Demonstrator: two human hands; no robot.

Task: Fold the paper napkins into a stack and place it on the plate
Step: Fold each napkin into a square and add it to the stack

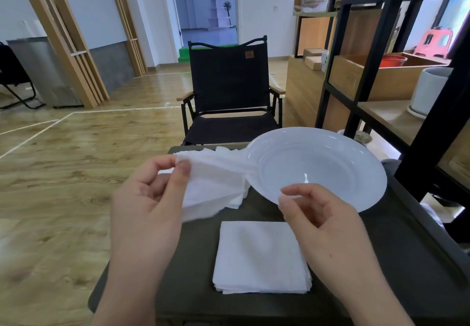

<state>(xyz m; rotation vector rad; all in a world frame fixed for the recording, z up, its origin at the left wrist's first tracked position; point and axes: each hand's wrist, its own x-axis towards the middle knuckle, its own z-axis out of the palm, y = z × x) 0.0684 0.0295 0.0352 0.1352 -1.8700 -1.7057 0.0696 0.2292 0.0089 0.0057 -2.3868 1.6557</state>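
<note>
Bright, even daylight; wide-angle bowing and blur toward edges.

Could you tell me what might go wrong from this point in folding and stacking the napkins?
The left hand pinches only one corner of the raised napkin, so the thin paper could tear or fold crooked. The plate seems to overhang the table at its far right; a nudge might tip it. The loose napkins lie partly under the plate's rim, so pulling one may drag it.
</note>
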